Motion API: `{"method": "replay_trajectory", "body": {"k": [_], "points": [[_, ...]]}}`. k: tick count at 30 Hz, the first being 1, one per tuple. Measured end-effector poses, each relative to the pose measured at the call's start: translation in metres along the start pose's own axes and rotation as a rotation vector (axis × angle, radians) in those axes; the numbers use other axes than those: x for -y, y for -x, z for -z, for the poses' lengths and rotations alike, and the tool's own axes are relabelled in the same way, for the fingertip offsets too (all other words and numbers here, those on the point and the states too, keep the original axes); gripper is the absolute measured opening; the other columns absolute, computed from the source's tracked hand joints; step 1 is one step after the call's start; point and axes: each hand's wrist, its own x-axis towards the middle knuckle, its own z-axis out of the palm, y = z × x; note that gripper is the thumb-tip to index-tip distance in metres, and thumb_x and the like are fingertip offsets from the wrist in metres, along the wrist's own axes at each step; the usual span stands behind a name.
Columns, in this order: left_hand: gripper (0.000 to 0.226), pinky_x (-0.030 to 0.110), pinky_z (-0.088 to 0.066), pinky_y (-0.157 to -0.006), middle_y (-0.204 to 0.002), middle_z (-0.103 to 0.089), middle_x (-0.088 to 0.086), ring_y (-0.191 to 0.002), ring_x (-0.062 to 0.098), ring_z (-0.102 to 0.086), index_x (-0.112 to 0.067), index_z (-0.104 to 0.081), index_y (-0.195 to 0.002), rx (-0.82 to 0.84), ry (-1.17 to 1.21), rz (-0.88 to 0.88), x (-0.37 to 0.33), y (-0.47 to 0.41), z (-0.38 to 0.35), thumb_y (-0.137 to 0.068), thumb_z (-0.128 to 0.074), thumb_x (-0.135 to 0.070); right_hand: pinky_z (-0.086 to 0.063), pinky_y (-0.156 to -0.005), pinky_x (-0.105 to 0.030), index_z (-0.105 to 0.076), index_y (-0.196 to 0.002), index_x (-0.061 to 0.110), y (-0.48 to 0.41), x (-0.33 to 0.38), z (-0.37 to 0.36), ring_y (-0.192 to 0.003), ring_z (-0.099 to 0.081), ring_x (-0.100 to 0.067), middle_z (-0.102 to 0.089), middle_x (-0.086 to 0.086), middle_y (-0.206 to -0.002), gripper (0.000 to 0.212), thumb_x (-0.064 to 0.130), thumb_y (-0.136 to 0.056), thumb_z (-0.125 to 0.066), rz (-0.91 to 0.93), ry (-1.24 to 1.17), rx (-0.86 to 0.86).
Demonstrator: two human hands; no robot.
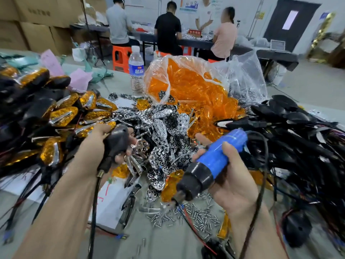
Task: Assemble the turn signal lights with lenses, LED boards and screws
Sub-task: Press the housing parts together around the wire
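My left hand (104,141) grips a black turn signal housing (117,141) with its stalk and wire hanging down, held above the table's middle left. My right hand (231,176) holds a blue and black electric screwdriver (211,163), its tip pointing down-left over a scatter of silver screws (197,219). Between the hands lies a heap of chrome reflector boards (164,131). Orange lenses (190,86) fill an open clear plastic bag behind the heap.
Finished amber-lensed signals (61,116) pile up at the left. Black housings with wires (291,128) cover the right side. A water bottle (136,70) stands at the back. Several people work at a far table (205,43). Cardboard boxes (37,25) stack at the far left.
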Motion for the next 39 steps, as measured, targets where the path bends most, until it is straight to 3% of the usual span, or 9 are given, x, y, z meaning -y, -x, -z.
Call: {"method": "replay_trajectory", "body": {"k": [2, 5, 10, 15, 20, 24, 27, 35, 39], "points": [[0.039, 0.019, -0.040, -0.037, -0.064, -0.071, 0.000, -0.043, 0.013, -0.059, -0.014, -0.074, -0.098, -0.253, -0.298, -0.262, -0.006, 0.003, 0.008, -0.101, -0.046, -0.041, -0.063, -0.063, -0.042, -0.067, -0.121, 0.000, -0.007, -0.006, -0.005, -0.066, -0.071, -0.026, -0.068, -0.012, -0.075, 0.064, 0.043, -0.075, -0.080, -0.019, 0.248, -0.277], [0.043, 0.018, -0.045, -0.066, -0.096, -0.065, -0.030, -0.079, -0.008, -0.060, -0.033, -0.069, -0.130, -0.361, -0.886, -0.765, -0.016, 0.004, 0.019, -0.096, -0.047, -0.048, -0.060, -0.074, -0.046, -0.070, -0.090, 0.019, -0.012, -0.012, -0.004, -0.071, -0.070, -0.025, -0.073, 0.001, -0.072, 0.035, 0.052, -0.084, -0.079, 0.129, 0.949, -0.545], [0.053, 0.061, -0.053, -0.091, -0.145, -0.061, 0.008, -0.127, 0.040, -0.059, -0.039, -0.051, -0.149, -0.518, -1.553, -0.924, -0.029, -0.034, 0.045, -0.098, -0.062, -0.050, -0.045, -0.064, -0.035, -0.064, -0.082, 0.028, -0.006, -0.008, 0.002, -0.073, -0.062, -0.015, -0.065, 0.006, -0.078, 0.037, 0.065, -0.085, -0.067, 0.040, 1.323, -0.665], [0.052, 0.048, -0.037, -0.115, -0.147, -0.059, 0.008, -0.136, 0.031, -0.047, -0.022, -0.056, -0.148, -0.302, -1.420, -0.947, -0.006, -0.085, 0.074, -0.098, -0.069, -0.018, -0.042, -0.069, -0.035, -0.059, -0.101, 0.033, -0.004, -0.004, 0.010, -0.075, -0.058, -0.023, -0.061, 0.009, -0.082, 0.043, 0.072, -0.083, -0.060, 0.009, 1.611, -0.848], [0.050, 0.052, -0.025, -0.122, -0.157, -0.047, 0.007, -0.149, 0.027, -0.032, -0.021, -0.051, -0.150, -0.361, -1.338, -0.914, -0.009, -0.089, 0.076, -0.103, -0.052, -0.039, -0.037, -0.092, -0.040, -0.057, -0.100, 0.033, -0.004, -0.007, 0.010, -0.078, -0.050, -0.025, -0.050, 0.007, -0.072, 0.045, 0.075, -0.088, -0.051, -0.118, 2.018, -0.875], [0.060, 0.049, -0.012, -0.127, -0.165, -0.037, 0.005, -0.157, 0.021, -0.018, -0.025, -0.047, -0.153, -0.303, -1.433, -1.024, -0.003, -0.053, 0.047, -0.099, -0.051, -0.050, -0.027, -0.089, -0.040, -0.069, -0.104, 0.034, -0.003, -0.011, -0.001, -0.085, -0.053, -0.023, -0.057, 0.009, -0.080, 0.029, 0.058, -0.091, -0.060, 0.269, 2.049, -0.893], [0.052, 0.042, -0.002, -0.125, -0.164, -0.039, 0.002, -0.156, 0.021, -0.021, -0.028, -0.054, -0.148, -0.181, -1.513, -1.080, 0.018, -0.024, 0.007, -0.098, -0.061, -0.039, -0.031, -0.085, -0.033, -0.071, -0.087, 0.031, -0.005, -0.024, -0.013, -0.070, -0.054, -0.011, -0.050, 0.016, -0.067, 0.009, 0.037, -0.091, -0.066, 0.420, 1.993, -0.605], [0.034, 0.013, -0.021, -0.111, -0.126, -0.072, 0.000, -0.128, 0.018, -0.056, -0.015, -0.077, -0.118, 0.115, -1.214, -0.959, 0.091, 0.007, -0.049, -0.090, -0.063, -0.001, -0.031, -0.095, -0.042, -0.065, -0.091, 0.032, -0.003, -0.053, -0.015, -0.101, -0.057, -0.023, -0.064, 0.007, -0.098, 0.013, 0.040, -0.087, -0.056, 0.225, 2.176, -0.307], [0.030, 0.031, -0.038, -0.099, -0.116, -0.074, -0.003, -0.110, 0.019, -0.059, -0.022, -0.075, -0.118, 0.160, -1.306, -0.906, 0.103, 0.006, -0.043, -0.096, -0.059, -0.010, -0.027, -0.096, -0.039, -0.063, -0.093, 0.036, -0.004, -0.051, -0.011, -0.103, -0.053, -0.019, -0.056, 0.009, -0.101, 0.011, 0.042, -0.084, -0.064, 0.206, 2.142, -0.230]]}}
